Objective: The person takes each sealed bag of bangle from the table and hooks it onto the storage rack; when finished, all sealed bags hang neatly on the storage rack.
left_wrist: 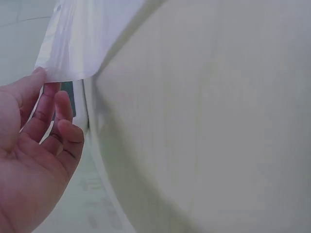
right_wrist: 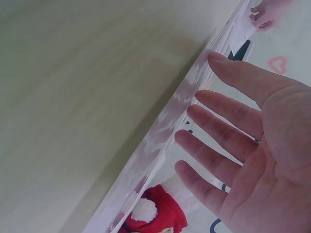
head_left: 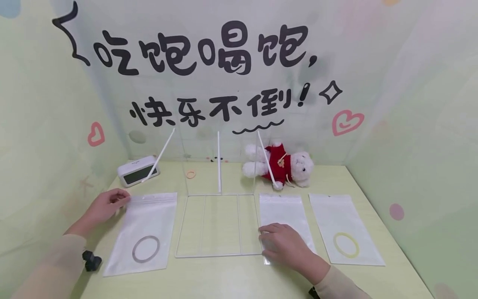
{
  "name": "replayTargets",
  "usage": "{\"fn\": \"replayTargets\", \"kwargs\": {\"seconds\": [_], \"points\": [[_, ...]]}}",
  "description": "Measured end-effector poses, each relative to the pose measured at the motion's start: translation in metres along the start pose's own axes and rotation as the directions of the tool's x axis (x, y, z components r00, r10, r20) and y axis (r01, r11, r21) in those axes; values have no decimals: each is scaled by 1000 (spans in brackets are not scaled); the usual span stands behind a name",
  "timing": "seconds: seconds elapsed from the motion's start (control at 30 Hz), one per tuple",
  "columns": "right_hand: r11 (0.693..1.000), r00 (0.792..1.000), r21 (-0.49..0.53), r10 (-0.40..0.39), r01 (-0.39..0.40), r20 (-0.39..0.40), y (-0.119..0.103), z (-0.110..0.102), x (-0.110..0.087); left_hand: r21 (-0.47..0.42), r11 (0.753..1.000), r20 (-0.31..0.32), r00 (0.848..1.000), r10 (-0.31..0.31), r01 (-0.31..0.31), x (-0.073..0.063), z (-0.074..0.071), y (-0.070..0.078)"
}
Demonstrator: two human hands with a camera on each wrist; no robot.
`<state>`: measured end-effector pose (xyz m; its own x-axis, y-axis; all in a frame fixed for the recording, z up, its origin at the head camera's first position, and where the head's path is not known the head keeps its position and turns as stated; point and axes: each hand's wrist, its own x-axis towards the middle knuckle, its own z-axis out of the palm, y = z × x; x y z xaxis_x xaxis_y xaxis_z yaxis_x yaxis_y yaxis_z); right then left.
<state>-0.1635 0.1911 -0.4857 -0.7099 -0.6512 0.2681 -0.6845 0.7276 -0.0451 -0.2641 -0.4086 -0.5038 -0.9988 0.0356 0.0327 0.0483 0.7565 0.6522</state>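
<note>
left fingers (left_wrist: 44, 104) in a pinch on one white bag (head_left: 149, 216), right fingers (right_wrist: 209, 149) loose over another bag (head_left: 284, 209)

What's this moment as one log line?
left hand: pinches corner of white plastic zip bag with grey ring | right hand: outstretched over middle white plastic bag, contact unclear

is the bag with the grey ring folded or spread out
Spread out: all four edges of the bag show; the left hand pinches one corner.
</note>
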Motion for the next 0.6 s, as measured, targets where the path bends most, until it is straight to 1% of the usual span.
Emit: {"fn": "replayTargets", "kwargs": {"seconds": [0.13,0.27,0.4,0.6], "points": [[1000,1000,-1,-1,1,9,-1,-1,1,-2,1000,-48,999,21,-21,-8,-5,10],[1000,1000,-6,2,-2,9,0,-1,1,0,1000,-102,994,30,-30,-18,-9,25],[1000,1000,0,3,-3,5,1,0,0,0,999,-140,989,39,-39,-26,-13,40],[1000,1000,12,-9,9,-3,3,3,0,-13,996,-185,979,90,-94,-36,-22,60]]}}
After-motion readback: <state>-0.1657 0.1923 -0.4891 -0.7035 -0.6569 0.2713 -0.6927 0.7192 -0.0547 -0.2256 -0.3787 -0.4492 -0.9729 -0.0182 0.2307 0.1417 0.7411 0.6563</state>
